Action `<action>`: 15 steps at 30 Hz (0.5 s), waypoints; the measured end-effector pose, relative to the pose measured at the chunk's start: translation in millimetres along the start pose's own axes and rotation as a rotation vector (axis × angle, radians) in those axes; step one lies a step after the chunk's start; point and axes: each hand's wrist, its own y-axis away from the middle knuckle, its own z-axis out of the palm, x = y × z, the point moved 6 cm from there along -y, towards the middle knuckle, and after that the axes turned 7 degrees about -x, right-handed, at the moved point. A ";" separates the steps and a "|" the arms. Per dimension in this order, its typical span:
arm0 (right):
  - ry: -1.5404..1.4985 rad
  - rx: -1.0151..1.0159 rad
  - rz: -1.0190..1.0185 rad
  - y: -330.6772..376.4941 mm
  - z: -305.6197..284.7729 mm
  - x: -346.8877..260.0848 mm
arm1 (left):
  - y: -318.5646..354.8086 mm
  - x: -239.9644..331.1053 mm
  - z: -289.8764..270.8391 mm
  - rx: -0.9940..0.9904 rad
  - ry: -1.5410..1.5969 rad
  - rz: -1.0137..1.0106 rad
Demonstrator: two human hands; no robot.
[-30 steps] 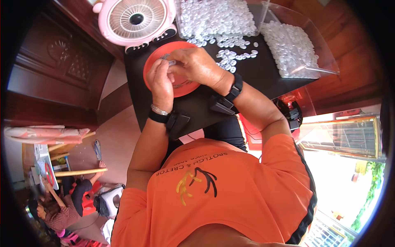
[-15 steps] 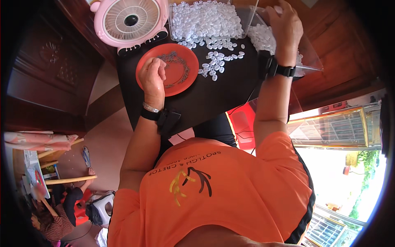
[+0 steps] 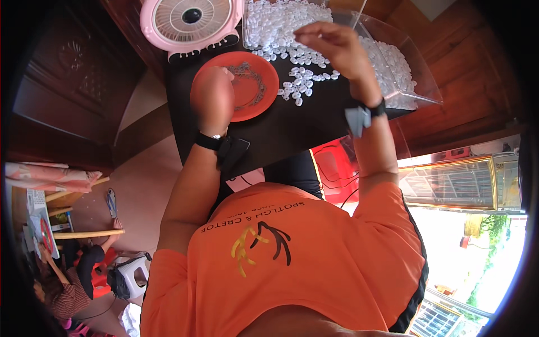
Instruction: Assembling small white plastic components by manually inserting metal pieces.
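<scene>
My left hand (image 3: 214, 98) is over the left side of a red plate (image 3: 272, 84). Its fingers are curled in and blurred, so whatever they hold is hidden. On the plate lies a loose ring of thin grey metal pieces (image 3: 259, 92). My right hand (image 3: 339, 53) is in the air at the right of a heap of small white oval pieces with holes (image 3: 281, 25). Its fingers are stretched out and apart, with nothing visible in them. Scattered white pieces (image 3: 300, 84) lie on the black tabletop between the plate and my right hand.
A pink fan (image 3: 192, 39) stands behind the plate at the left. Beyond my right wrist, a clear plastic bin (image 3: 424, 84) holds more white pieces. A red stool (image 3: 334, 168) is under the table's near edge. At the far lower left, another person (image 3: 73, 292) sits by a small table.
My right hand has come away from the clear bin at the right, moving left and nearer, and its fingers have opened out. My left hand has shifted slightly over the plate.
</scene>
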 end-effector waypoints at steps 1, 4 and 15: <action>-0.235 0.035 -0.155 7.2 1.7 -47.4 | 1.8 5.2 -2.7 0.038 -0.022 -0.011; -0.103 -0.089 -0.667 37.8 -15.8 -138.7 | -6.9 -2.2 25.3 -0.070 -0.006 -0.012; 0.173 -0.262 -0.919 58.5 -18.1 -140.6 | 0.0 15.6 24.2 -0.095 -0.025 0.097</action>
